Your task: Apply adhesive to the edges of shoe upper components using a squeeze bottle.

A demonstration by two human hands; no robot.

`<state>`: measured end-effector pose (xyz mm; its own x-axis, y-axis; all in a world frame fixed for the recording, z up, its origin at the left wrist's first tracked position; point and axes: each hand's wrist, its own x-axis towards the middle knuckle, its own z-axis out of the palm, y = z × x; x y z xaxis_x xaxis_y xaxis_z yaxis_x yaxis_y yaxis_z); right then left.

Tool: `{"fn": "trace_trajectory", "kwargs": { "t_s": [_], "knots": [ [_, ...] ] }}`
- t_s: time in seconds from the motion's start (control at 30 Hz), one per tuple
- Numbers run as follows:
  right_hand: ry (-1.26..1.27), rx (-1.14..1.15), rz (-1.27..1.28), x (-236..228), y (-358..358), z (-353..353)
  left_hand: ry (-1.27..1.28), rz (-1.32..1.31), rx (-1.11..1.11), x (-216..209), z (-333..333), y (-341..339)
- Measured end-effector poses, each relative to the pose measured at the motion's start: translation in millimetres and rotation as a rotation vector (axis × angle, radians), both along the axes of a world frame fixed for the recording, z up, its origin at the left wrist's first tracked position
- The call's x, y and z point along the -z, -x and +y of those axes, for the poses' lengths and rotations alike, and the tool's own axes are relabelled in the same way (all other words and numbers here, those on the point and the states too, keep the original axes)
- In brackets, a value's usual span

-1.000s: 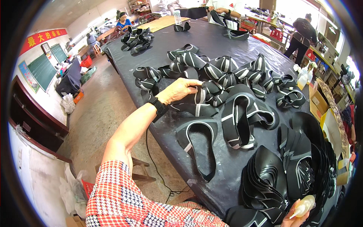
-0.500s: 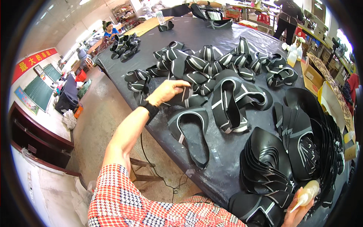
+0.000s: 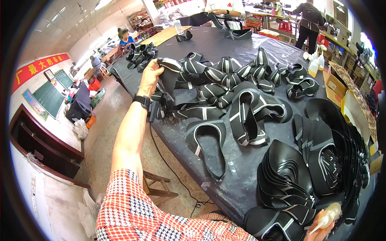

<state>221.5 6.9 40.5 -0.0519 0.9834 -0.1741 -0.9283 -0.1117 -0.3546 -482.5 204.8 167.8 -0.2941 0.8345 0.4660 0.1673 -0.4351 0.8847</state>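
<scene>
My left hand (image 3: 150,77) is raised over the table's left edge, its fingers pinched on the end of a black padded piece (image 3: 172,78) with pale grey edge lines. That piece hangs down beside a heap of similar folded black pieces (image 3: 229,80). At the lower right, my right hand (image 3: 323,228) holds a translucent squeeze bottle (image 3: 333,212) of yellowish liquid, its pale nozzle tilted down to the left. Close to that hand lie overlapping stacks of flat black pieces (image 3: 283,168). An open black loop (image 3: 207,148) with grey lines rests nearer the front edge.
Black sheeting covers the table (image 3: 173,130). More black pieces (image 3: 140,55) lie at the far left. Bottles (image 3: 313,66) and a cardboard box (image 3: 334,86) stand on the right. Beyond the left edge are a wooden stool (image 3: 159,182) and a cable; other people work farther back.
My left hand has moved up and left from the heap, lifting the end of a black piece. My right hand still holds the bottle, slightly lower in the picture.
</scene>
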Motion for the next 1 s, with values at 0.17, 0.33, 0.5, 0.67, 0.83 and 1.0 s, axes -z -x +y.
{"fn": "trace_trajectory", "kwargs": {
  "t_s": [0.17, 0.33, 0.5, 0.67, 0.83, 1.0],
  "knots": [
    [0.033, 0.061, 0.020, -4.2, 7.3, -1.6, 0.157, 0.155, 0.088, -13.3, 16.8, -7.0],
    [0.015, 0.050, 0.100, -17.0, 24.0, -2.3, 0.277, 0.237, 0.199, 19.4, 30.8, -41.0],
    [0.091, 0.093, 0.043, -25.0, 20.8, -9.5, 0.434, 0.397, 0.294, 51.0, 43.8, -60.8],
    [0.041, 0.044, 0.177, 1.2, -2.0, -21.1, 0.456, 0.686, 0.110, 53.8, 36.4, -54.5],
    [0.125, 0.008, 0.174, 2.1, -12.8, -9.0, 0.153, 0.469, -0.292, 22.0, -28.4, -100.7],
    [0.086, 0.079, 0.137, -13.2, 1.3, 3.1, 0.382, 0.866, 0.860, 47.1, -160.7, -303.6]
  ]
}}
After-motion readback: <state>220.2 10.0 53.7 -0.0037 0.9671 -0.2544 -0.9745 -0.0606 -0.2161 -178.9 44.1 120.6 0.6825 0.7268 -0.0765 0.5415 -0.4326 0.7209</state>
